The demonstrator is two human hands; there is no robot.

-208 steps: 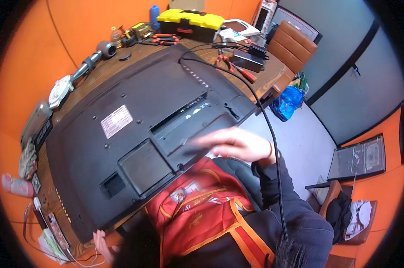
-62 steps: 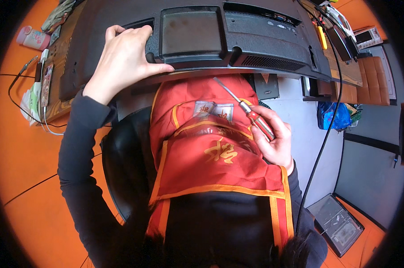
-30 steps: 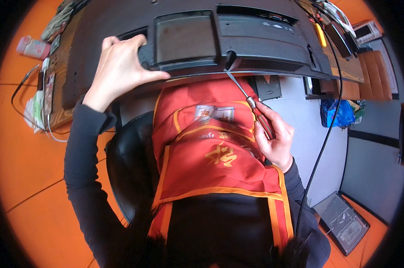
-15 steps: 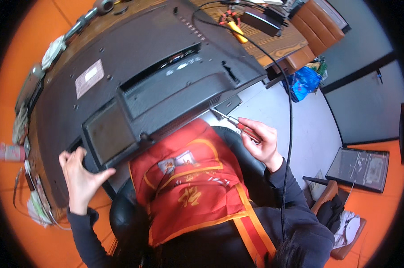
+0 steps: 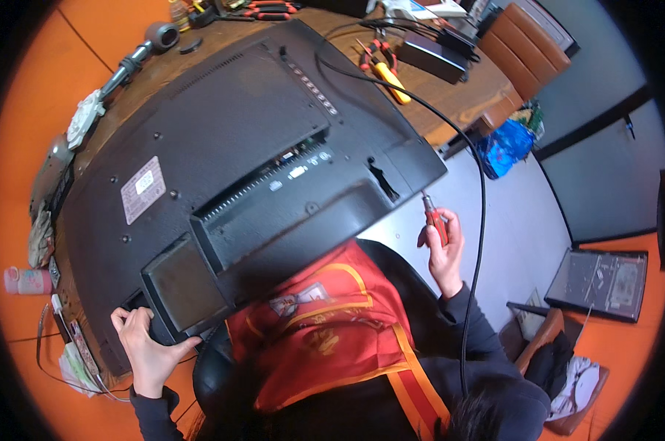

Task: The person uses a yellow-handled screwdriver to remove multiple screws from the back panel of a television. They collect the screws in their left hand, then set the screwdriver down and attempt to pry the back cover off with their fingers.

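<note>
A large black monitor (image 5: 259, 110) lies with its back up, reaching from the wooden table toward my lap. My left hand (image 5: 148, 349) grips its near left edge, the fingers at a dark opening and the thumb on the near rim, beside a raised square panel (image 5: 187, 287). In my right hand (image 5: 446, 253) is a screwdriver (image 5: 434, 223) with a red handle. Its shaft points up toward the monitor's near right corner; whether the tip touches the casing I cannot tell. A slot-shaped hole (image 5: 382, 178) shows near that corner.
Cutters with red handles (image 5: 380, 55) and a yellow-handled screwdriver (image 5: 391, 82) lie on the table (image 5: 457, 103) beside a black box (image 5: 434, 59). A black cable (image 5: 481, 220) hangs down past my right arm. A brown chair (image 5: 527, 48) stands at the far right.
The monitor's near side now sits lower and flatter, and my left hand has come down with it. My right hand has carried the screwdriver rightward, toward the near right corner, and turned it more upright.
</note>
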